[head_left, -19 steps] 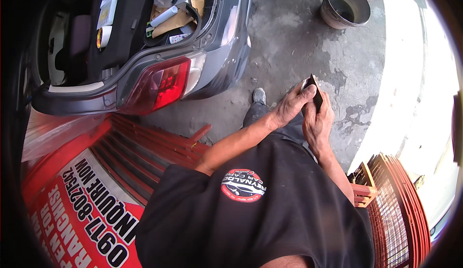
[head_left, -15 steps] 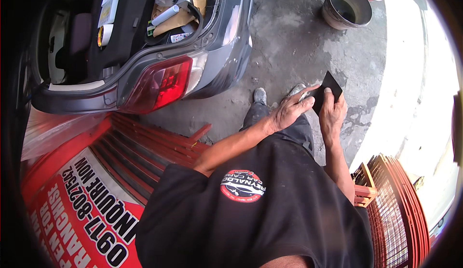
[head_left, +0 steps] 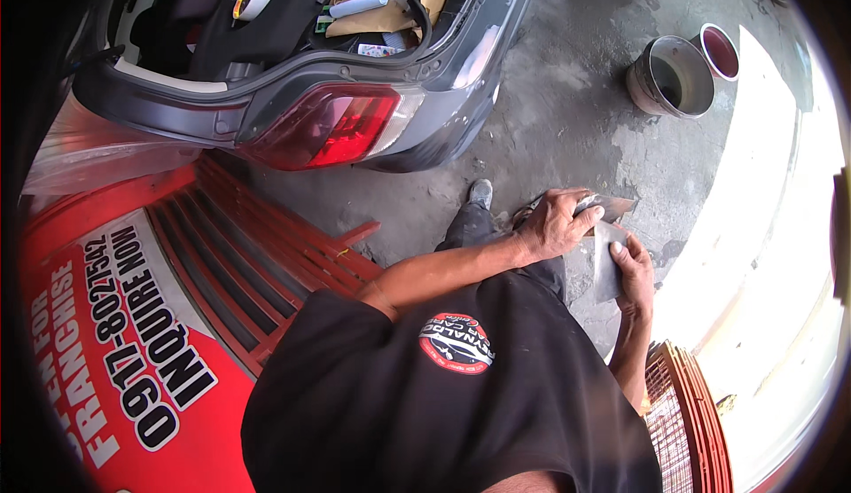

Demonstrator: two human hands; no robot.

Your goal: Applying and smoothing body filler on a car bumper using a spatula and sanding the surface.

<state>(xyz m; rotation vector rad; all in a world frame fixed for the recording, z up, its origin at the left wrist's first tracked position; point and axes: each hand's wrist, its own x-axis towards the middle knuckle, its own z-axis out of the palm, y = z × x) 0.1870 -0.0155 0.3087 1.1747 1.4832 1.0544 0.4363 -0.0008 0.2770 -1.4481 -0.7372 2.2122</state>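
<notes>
My left hand [head_left: 557,225] is closed, thumb against fingers, on a thin dark grey-brown sheet [head_left: 613,204] that looks like sandpaper. A paler grey sheet [head_left: 605,267] is pinched between the thumb and fingers of my right hand [head_left: 634,271]. The two sheets meet close to my left thumb; whether they are one piece or two I cannot tell. Both hands are held in front of my body, over the concrete floor and my feet.
To the left stands a grey car [head_left: 443,94] with its rear open and loose items inside. A grey bucket [head_left: 651,94] and a red-lined one [head_left: 719,52] stand ahead on the right. Red metal slats [head_left: 266,249] and a red banner [head_left: 191,422] lie at left, a red grille [head_left: 696,404] at lower right.
The black sheet held between both hands now shows as a grey-brown part in the left and a paler grey part in the right. Both hands sit lower, and the view has shifted.
</notes>
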